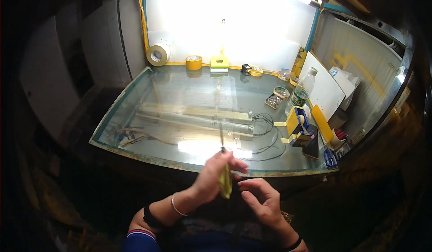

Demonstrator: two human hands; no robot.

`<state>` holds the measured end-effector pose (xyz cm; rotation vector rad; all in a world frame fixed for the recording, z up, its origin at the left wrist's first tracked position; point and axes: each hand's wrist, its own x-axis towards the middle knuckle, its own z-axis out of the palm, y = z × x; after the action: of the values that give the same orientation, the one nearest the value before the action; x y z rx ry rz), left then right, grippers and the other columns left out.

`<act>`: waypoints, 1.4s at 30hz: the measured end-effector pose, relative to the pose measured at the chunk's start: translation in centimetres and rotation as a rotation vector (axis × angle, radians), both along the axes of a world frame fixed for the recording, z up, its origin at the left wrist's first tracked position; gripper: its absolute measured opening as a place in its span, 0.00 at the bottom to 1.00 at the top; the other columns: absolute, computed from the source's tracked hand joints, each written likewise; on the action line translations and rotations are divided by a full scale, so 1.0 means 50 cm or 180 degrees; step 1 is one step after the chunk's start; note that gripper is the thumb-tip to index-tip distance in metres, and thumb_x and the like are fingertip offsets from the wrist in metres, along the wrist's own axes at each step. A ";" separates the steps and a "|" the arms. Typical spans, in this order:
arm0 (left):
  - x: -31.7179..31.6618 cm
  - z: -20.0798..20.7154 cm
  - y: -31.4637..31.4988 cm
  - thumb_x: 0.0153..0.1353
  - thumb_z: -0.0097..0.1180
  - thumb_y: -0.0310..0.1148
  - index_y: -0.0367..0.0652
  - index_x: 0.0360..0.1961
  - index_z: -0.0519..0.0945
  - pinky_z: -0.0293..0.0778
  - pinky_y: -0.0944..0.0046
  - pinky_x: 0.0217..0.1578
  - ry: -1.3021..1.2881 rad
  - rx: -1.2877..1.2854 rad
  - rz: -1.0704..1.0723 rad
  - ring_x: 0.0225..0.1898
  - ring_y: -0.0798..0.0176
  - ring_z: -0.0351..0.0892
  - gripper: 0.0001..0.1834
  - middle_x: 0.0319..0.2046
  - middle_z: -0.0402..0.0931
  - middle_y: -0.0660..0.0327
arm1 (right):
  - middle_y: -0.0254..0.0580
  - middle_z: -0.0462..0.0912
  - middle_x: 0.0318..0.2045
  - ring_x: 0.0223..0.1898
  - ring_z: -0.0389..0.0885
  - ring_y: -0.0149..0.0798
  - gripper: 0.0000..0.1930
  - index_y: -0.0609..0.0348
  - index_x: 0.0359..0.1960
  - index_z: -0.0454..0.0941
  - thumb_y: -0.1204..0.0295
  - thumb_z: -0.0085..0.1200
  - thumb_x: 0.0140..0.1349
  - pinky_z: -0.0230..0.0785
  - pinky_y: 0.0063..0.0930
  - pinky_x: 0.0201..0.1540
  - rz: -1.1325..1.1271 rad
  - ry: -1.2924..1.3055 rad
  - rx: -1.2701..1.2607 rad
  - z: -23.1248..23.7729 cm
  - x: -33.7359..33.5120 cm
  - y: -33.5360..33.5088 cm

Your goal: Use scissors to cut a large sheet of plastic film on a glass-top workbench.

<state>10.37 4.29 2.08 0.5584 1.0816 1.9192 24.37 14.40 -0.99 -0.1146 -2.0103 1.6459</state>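
My left hand [212,174] is closed around a screwdriver [226,185] with a translucent yellow-green handle. Its thin dark shaft points away from me, over the near edge of the glass-topped table [130,151]. Just right of the handle is my right hand [264,202], fingers bent, thumb apart, with nothing visible in it. Both hands are slightly blurred. Beyond them on the glass lie two long, pale strips [236,127] with metal ends, side by side. Thin black cables [272,142] run from their right ends and loop over the table.
On the right stand a tape dispenser [299,124], a clear bottle [303,88], blue-handled scissors [330,158] and a dark phone-like slab [311,146]. Small round containers [281,92] sit behind. Along the back are a white roll [158,55], yellow tape [193,63] and a yellow-green box [219,63].
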 end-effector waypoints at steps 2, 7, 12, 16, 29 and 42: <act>0.039 -0.029 0.024 0.66 0.39 0.40 0.41 0.31 0.69 0.69 0.64 0.45 0.0185 -0.0238 -0.0201 0.43 0.63 0.74 0.14 0.40 0.76 0.52 | 0.47 0.78 0.39 0.39 0.77 0.30 0.18 0.64 0.45 0.72 0.77 0.58 0.51 0.68 0.21 0.42 0.0223 -0.0595 -0.0609 -0.013 -0.004 -0.010; 0.043 -0.039 0.021 0.61 0.51 0.40 0.34 0.50 0.66 0.66 0.63 0.50 0.2316 -0.0668 -0.1002 0.49 0.61 0.71 0.22 0.47 0.72 0.50 | 0.39 0.78 0.35 0.38 0.75 0.26 0.12 0.64 0.41 0.72 0.74 0.56 0.55 0.68 0.20 0.39 0.0389 -0.0326 -0.0861 -0.060 0.003 0.007; -0.110 -0.008 0.000 0.49 0.63 0.44 0.34 0.59 0.58 0.62 0.56 0.55 0.4790 -0.0718 0.0482 0.56 0.44 0.63 0.42 0.54 0.63 0.42 | 0.37 0.78 0.22 0.23 0.76 0.26 0.07 0.62 0.31 0.73 0.70 0.53 0.59 0.68 0.17 0.27 -0.0128 -0.0263 -0.1026 0.001 -0.023 0.071; -0.247 -0.061 -0.086 0.51 0.56 0.55 0.32 0.58 0.60 0.47 0.49 0.62 0.6160 -0.2673 0.1269 0.62 0.48 0.54 0.43 0.58 0.59 0.45 | 0.39 0.78 0.21 0.22 0.76 0.27 0.11 0.63 0.29 0.74 0.66 0.53 0.59 0.67 0.18 0.23 -0.0344 -0.0104 -0.1327 0.005 -0.080 0.155; -0.146 -0.066 -0.188 0.42 0.65 0.30 0.35 0.32 0.79 0.74 0.58 0.41 0.6071 -0.1939 0.1334 0.42 0.50 0.77 0.15 0.39 0.77 0.50 | 0.38 0.78 0.20 0.20 0.76 0.25 0.13 0.64 0.28 0.75 0.65 0.56 0.58 0.66 0.16 0.21 -0.0899 -0.0251 -0.0963 -0.037 -0.111 0.180; -0.043 -0.023 -0.118 0.37 0.69 0.36 0.37 0.34 0.79 0.72 0.57 0.43 0.6244 -0.1498 0.1214 0.42 0.52 0.76 0.22 0.39 0.76 0.51 | 0.40 0.78 0.20 0.19 0.74 0.25 0.12 0.65 0.27 0.74 0.67 0.55 0.58 0.65 0.14 0.20 -0.0807 0.0000 -0.0985 -0.036 -0.085 0.177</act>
<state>8.22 -1.61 0.94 2.1579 2.7529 0.7188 20.11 23.23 -2.78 -0.4610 -1.6485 1.7730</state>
